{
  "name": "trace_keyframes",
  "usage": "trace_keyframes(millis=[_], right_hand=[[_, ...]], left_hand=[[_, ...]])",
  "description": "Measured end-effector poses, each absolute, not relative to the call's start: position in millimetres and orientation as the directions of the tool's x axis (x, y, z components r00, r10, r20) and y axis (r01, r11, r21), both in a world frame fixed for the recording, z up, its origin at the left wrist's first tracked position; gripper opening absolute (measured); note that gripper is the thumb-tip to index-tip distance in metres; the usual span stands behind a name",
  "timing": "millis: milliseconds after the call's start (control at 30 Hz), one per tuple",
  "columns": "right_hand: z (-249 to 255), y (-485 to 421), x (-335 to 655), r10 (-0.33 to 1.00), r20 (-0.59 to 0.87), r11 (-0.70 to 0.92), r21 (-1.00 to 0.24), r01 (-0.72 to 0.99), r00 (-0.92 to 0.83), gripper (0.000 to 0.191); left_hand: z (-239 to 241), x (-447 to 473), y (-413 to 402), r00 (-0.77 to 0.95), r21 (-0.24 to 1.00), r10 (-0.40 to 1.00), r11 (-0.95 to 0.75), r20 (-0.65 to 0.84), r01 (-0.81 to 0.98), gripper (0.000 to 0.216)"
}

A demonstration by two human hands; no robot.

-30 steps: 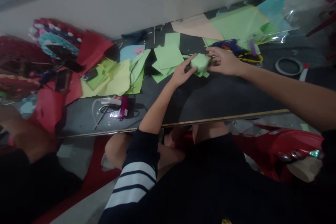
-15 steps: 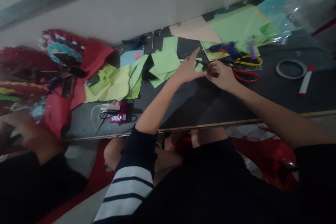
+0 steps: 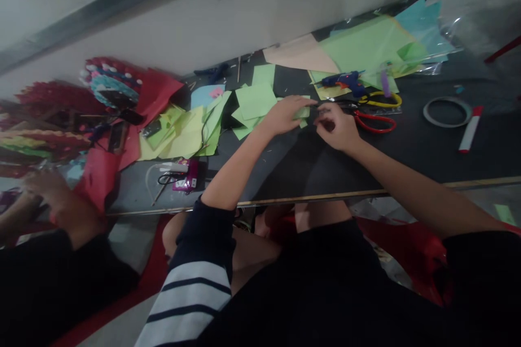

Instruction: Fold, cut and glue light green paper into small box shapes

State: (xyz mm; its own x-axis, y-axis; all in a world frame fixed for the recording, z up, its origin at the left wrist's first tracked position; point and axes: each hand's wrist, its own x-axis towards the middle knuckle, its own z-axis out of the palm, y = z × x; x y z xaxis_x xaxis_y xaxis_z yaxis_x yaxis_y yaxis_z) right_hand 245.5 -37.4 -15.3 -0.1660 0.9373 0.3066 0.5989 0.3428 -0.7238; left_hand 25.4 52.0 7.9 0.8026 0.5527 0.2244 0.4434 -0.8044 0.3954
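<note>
My left hand (image 3: 285, 114) lies over small light-green paper pieces (image 3: 303, 112), its fingers stretched toward the right. Close to those fingertips, my right hand (image 3: 337, 126) has its fingers curled in a pinch; whatever is between them is too small and dark to make out. Beside the left hand is a loose pile of light-green paper squares (image 3: 256, 100). Just beyond the right hand are scissors with red handles (image 3: 376, 122), and behind them a pair with yellow handles (image 3: 385, 100). A blue glue gun (image 3: 352, 84) lies farther back.
To the right sit a roll of tape (image 3: 427, 119) and a white marker with red ends (image 3: 470, 131). Yellow-green sheets (image 3: 183, 130) and a purple power strip (image 3: 186, 176) lie left. Large paper sheets (image 3: 366, 40) line the wall. Another person's hand (image 3: 49, 184) works at far left.
My left hand's fingers, spread upward before, have come down together over the green paper. My right hand has drawn slightly apart from it. The view has shifted a little.
</note>
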Motion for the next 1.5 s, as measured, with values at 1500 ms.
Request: trace_keyframes(millis=[1500], right_hand=[[-48, 2, 202, 0.965, 0.172, 0.203, -0.967, 0.151, -0.198, 0.092]], left_hand=[[-34, 0, -1, 0.170, 0.982, 0.967, -0.185, 0.188, -0.033, 0.063]])
